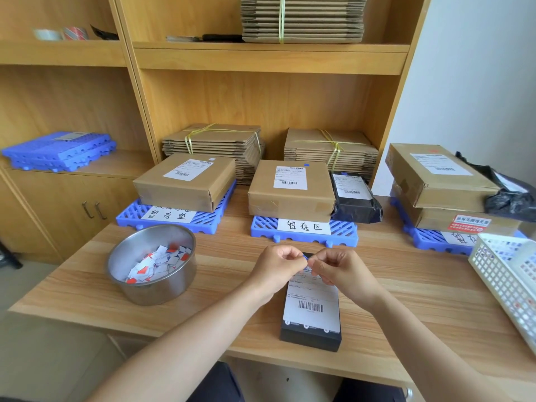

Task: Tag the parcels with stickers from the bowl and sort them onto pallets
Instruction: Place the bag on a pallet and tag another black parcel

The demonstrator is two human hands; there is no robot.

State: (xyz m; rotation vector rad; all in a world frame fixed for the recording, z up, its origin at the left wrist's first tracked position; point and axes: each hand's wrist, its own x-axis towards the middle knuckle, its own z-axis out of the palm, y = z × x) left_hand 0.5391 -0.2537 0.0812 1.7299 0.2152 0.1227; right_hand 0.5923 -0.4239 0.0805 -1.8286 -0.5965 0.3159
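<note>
Both hands, left hand (277,264) and right hand (338,266), pinch a blue sticker (305,257) above the black parcel (311,314); peeling seems underway; next, press it onto the parcel.

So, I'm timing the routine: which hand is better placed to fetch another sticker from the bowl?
Left, probably. The bowl stands on the left hand's side of the black parcel. The right hand would have to cross over the parcel. Both hands pinch a blue sticker.
</note>
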